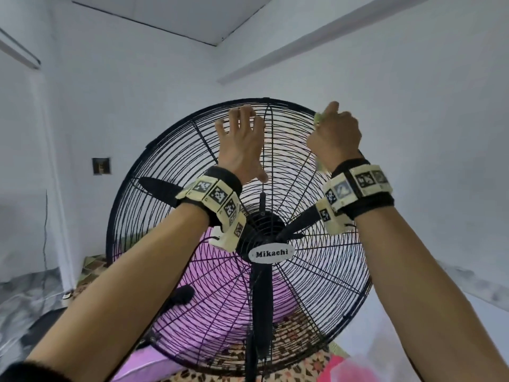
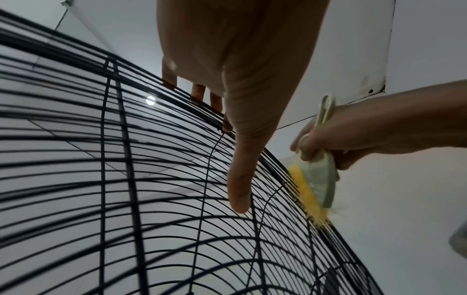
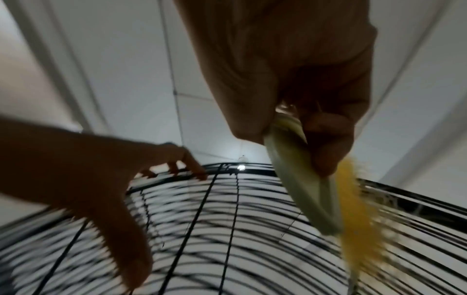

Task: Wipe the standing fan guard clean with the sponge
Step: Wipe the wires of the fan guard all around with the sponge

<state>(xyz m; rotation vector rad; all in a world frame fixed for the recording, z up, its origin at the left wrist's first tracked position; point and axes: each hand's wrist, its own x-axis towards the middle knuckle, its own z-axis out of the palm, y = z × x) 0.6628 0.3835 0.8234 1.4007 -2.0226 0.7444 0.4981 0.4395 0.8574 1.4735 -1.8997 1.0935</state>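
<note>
Fingers of the left hand lie spread and nearly straight against the upper wires of the black fan guard, their tips reaching its top rim; the thumb points down along the mesh, and this hand holds nothing. In the left wrist view the same fingers hook lightly over the rim while the thumb lies flat on the wires.

Right of those fingers, across a stretch of bare mesh, the right hand is curled tight round the pale green handle of the sponge, a yellow, frayed pad on a plastic back. Its fingers wrap the handle from behind, and the yellow face presses against the guard's outer rim at the upper right, below and ahead of the knuckles. In the head view only a sliver of the green handle shows above the fist.

Below both hands, at the guard's centre, sits a hub badge reading Mikachi. Behind the wires lies something pink.
</note>
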